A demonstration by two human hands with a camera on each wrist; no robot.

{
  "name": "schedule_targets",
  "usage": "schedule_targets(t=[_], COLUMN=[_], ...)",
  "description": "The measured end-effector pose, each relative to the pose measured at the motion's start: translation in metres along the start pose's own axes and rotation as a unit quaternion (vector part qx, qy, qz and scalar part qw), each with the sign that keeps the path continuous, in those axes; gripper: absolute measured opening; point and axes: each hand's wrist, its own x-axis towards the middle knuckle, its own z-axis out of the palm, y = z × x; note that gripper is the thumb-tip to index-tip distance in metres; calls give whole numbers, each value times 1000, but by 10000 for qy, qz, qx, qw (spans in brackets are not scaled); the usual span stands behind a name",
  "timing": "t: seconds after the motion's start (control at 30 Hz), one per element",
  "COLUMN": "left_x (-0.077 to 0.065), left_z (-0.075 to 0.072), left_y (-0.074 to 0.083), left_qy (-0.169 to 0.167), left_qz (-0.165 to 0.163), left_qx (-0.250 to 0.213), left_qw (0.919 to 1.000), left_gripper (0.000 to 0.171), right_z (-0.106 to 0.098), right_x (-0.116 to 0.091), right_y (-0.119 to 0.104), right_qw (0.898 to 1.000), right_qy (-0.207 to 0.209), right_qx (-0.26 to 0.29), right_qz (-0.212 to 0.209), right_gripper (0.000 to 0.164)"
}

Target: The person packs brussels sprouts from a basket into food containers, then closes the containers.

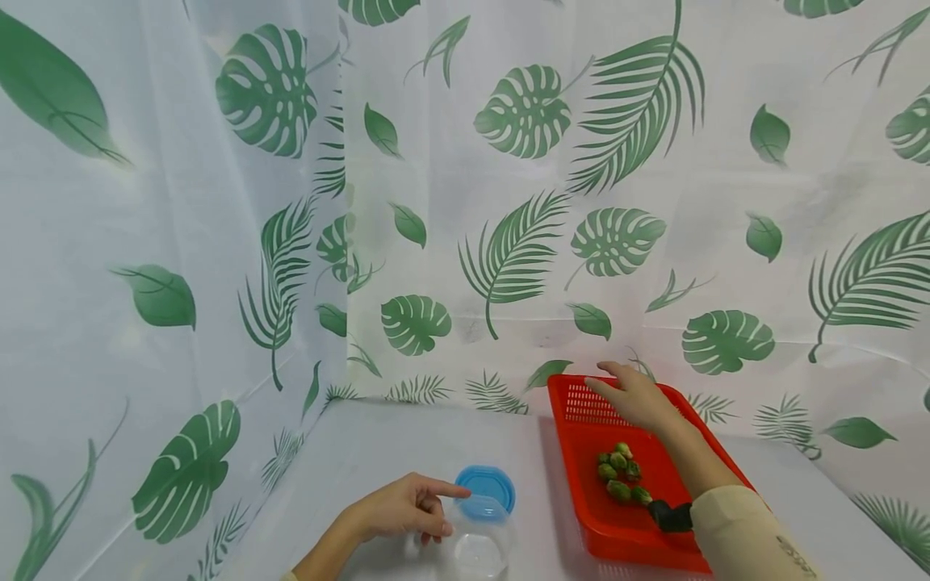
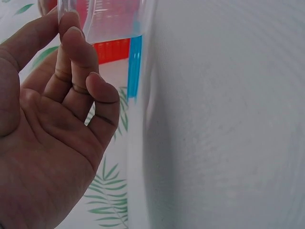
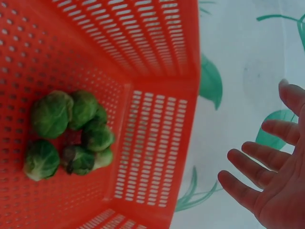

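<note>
My left hand [image 1: 407, 510] holds a clear plastic container [image 1: 479, 557] at its rim, index finger stretched along the top and the other fingers bent. In the left wrist view, its fingertips meet the container's clear wall [image 2: 116, 19]. A round blue lid [image 1: 490, 484] lies on the table just behind the container. My right hand [image 1: 635, 397] is raised over the far part of a red plastic basket [image 1: 570, 476], fingers spread and holding nothing. Several Brussels sprouts [image 1: 617, 468] lie clustered on the basket floor, apart from the right hand [image 3: 281, 167].
A black object [image 1: 670, 516] lies in the near part of the basket, partly hidden by the right sleeve [image 1: 748, 532]. The white table [image 1: 407, 436] meets leaf-printed sheets [image 1: 450, 266] at the back and left.
</note>
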Motion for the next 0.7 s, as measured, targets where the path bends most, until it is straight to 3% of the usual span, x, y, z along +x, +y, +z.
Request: schedule_targets(t=[0.23, 0.43, 0.7], left_x=[0, 1, 0], left_z=[-1, -4, -4], left_y=[-1, -5, -3], left_qy=[-19, -94, -90], left_qz=[20, 127, 57], left_qx=[41, 96, 49], left_qw=[10000, 9998, 9999], left_gripper=[50, 52, 52], right_z=[4, 8, 18], right_x=[4, 1, -2], right_y=[18, 28, 50], right_qw=[9998, 9997, 9945], right_qy=[-54, -226, -528], right_qx=[-2, 73, 829], right_qz=[-208, 92, 363], right_gripper=[60, 59, 61])
